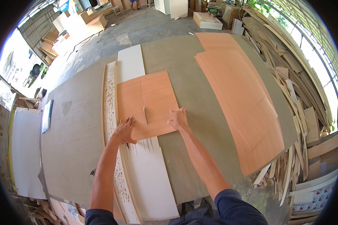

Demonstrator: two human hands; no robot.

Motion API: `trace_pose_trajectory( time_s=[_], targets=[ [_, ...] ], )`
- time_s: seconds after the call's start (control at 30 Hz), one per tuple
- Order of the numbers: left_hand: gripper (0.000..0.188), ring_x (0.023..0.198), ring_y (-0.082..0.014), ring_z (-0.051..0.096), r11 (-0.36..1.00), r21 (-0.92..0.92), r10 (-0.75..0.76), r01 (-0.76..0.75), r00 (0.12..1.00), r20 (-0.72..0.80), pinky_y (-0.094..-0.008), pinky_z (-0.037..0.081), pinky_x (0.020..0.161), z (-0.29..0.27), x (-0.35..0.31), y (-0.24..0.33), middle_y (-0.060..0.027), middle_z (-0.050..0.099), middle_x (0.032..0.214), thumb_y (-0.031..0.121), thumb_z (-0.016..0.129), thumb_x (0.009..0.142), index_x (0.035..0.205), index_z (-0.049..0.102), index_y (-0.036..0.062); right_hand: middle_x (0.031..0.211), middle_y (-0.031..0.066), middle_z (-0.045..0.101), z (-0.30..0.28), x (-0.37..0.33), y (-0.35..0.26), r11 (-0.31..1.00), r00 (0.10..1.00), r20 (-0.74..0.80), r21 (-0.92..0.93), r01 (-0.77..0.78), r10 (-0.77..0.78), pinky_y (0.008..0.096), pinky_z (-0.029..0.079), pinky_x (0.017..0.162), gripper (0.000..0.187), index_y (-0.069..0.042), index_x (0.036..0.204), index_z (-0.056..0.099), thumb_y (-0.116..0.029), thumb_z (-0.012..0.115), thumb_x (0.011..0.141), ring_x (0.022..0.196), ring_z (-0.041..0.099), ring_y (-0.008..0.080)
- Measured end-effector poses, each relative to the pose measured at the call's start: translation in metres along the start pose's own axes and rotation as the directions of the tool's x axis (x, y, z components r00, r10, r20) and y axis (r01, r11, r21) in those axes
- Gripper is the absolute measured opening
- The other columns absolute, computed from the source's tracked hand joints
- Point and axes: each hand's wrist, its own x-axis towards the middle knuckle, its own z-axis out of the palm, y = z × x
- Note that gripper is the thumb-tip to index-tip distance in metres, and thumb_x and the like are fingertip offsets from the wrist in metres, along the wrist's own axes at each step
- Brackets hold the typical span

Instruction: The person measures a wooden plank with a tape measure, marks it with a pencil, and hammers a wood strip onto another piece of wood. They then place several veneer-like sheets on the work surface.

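An orange-brown wood veneer sheet (159, 93) lies in front of me, with a lengthwise seam line in its far part. My left hand (124, 131) grips its near left corner, fingers bent on top and thumb at the near edge. At the right edge, the curled fingers and thumb of my right hand (179, 119) hold the same sheet. Between my hands, a thin, narrow blade-like piece (145, 114) rests on the veneer. Beneath is a long white board (150, 180), with thin dark lines showing near the sheet's edge. Along the left runs a speckled, wood-edged strip (110, 90).
A large grey-green board (79, 138) serves as the work surface. More veneer sheets (240, 101) lie stacked on its right side. Beyond the right edge lean piles of wood offcuts (289, 63). White cabinets (172, 8) and a person's legs (134, 4) appear at the back.
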Motion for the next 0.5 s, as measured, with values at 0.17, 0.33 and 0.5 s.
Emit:
trace_pose_trajectory(
  time_s=[0.17, 0.33, 0.5],
  targets=[
    [0.115, 0.146, -0.0327, 0.027, 1.0, -0.014, -0.026, 0.026, 0.999, 0.023, -0.0512, 0.022, 0.121, -0.01, 0.014, -0.014, -0.02, 0.026, 0.158, 0.046, 0.083, 0.06, 0.148, 0.03, -0.0063, 0.12, 0.0221, 0.045, 0.001, 0.023, -0.008, 1.0, 1.0, 0.009, 0.006, -0.008, 0.008, 0.0442, 0.046, 0.101, 0.066, -0.005, 0.124, 0.066, -0.017, 0.089, 0.064, 0.113, 0.05, 0.0392],
    [0.115, 0.145, -0.0342, 0.029, 0.996, -0.088, -0.007, 0.003, 0.999, -0.038, -0.053, 0.02, 0.12, -0.012, 0.03, -0.03, -0.0226, 0.026, 0.157, 0.042, 0.084, 0.057, 0.147, 0.031, -0.0071, 0.122, 0.0222, 0.045, -0.001, 0.042, -0.01, 0.999, 1.0, 0.01, 0.034, -0.016, 0.016, 0.0441, 0.044, 0.103, 0.065, -0.005, 0.126, 0.065, -0.017, 0.088, 0.066, 0.115, 0.049, 0.0389],
    [0.116, 0.147, -0.0319, 0.025, 0.997, -0.076, -0.011, 0.009, 1.0, -0.027, -0.0532, 0.019, 0.121, -0.01, 0.04, -0.041, -0.0192, 0.024, 0.159, 0.043, 0.084, 0.058, 0.149, 0.029, -0.006, 0.125, 0.0225, 0.044, 0.001, 0.052, -0.01, 0.999, 1.0, 0.007, 0.04, -0.008, 0.008, 0.0432, 0.044, 0.104, 0.066, -0.005, 0.127, 0.064, -0.017, 0.088, 0.067, 0.117, 0.048, 0.0381]
  ],
)
